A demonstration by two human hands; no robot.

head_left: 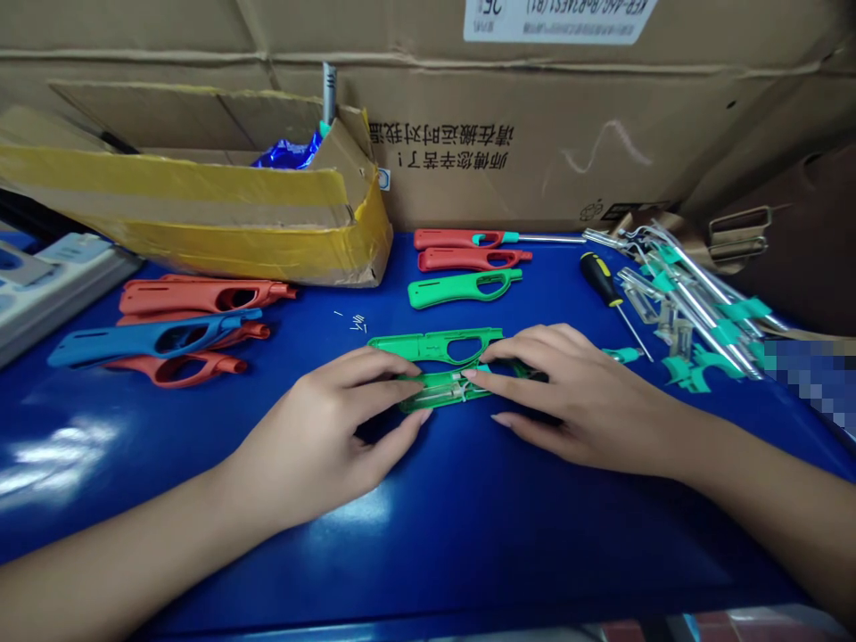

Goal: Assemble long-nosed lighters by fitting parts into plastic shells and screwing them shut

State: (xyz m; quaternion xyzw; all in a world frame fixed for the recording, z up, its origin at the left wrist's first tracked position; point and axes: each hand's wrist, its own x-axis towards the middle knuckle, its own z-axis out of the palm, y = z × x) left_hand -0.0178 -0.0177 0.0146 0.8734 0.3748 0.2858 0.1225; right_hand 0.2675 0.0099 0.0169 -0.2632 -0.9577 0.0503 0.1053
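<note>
In the head view, an open green lighter casing (438, 393) lies on the blue table with a clear fuel tank and small inner parts inside. My left hand (334, 419) pinches its left end between thumb and fingers. Over its right end is my right hand (568, 392), fingers bent, with fingertips on the inner parts and the casing's edge; its thumb sits lower. The casing's far right end is partly hidden by my right hand. Directly behind lies the matching green half shell (434, 346), inner side up, close to fingers of both hands.
Red handle shells (180, 294) and a blue one (153, 339) lie left. Behind are a green shell (461, 288) and a red lighter (461, 239). Right are a screwdriver (602, 278), metal tubes (709, 303) and turquoise triggers (688, 370). A yellow-taped box (267, 214) and large carton (568, 160) block the back.
</note>
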